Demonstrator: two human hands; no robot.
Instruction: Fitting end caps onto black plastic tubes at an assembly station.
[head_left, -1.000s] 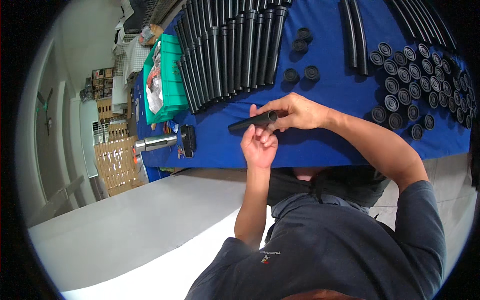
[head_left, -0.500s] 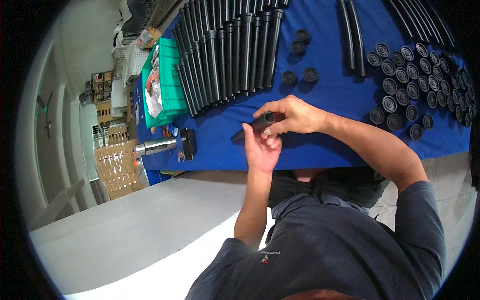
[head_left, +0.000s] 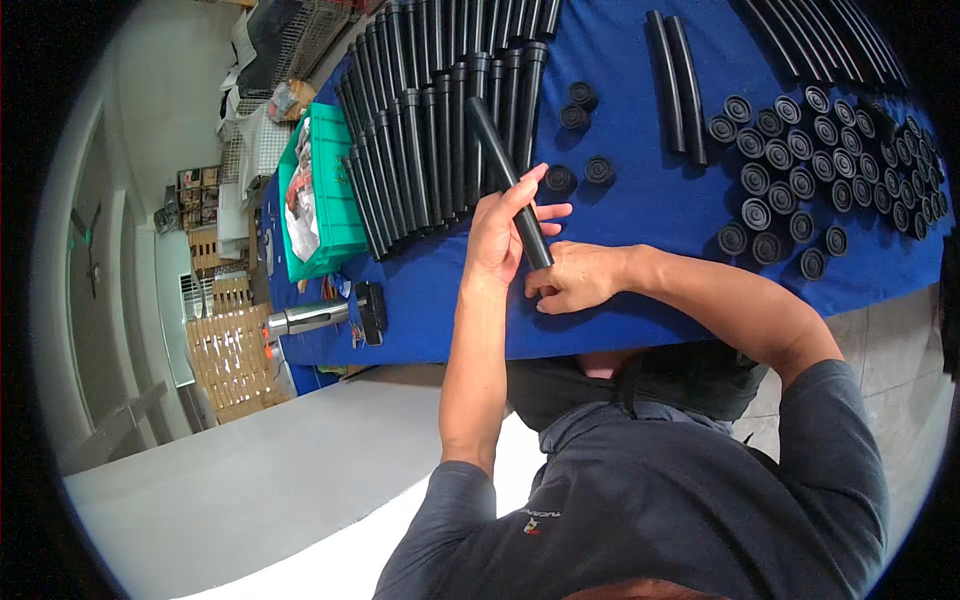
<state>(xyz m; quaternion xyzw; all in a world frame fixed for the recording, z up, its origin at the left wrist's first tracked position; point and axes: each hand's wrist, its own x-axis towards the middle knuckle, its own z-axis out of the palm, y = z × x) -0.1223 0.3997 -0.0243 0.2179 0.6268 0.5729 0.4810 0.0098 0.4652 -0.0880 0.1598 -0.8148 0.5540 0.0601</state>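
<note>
A plain black tube [head_left: 506,158] rests slantwise in my left hand [head_left: 497,238], between the thumb and the fingers, its far end over the row of capped tubes. The near end of the tube comes down beside my right hand [head_left: 590,275]. That hand is closed, its knuckles up and its fingers curled under, so anything in it is hidden. Beyond my hands, a few round black caps [head_left: 598,170] lie on the blue cloth [head_left: 630,220].
Many black tubes with wider collars [head_left: 420,150] are lined up at the far left, beside a green bin [head_left: 335,190]. Two loose tubes [head_left: 672,90] and more thin tubes [head_left: 800,40] lie far right, with ringed caps [head_left: 783,200] nearer. A metal cylinder [head_left: 308,318] is at the left edge.
The tube has swung from a low tilt between both hands to a long slant pointing away in my left hand. My left hand has risen away from me; my right hand has turned knuckles-up.
</note>
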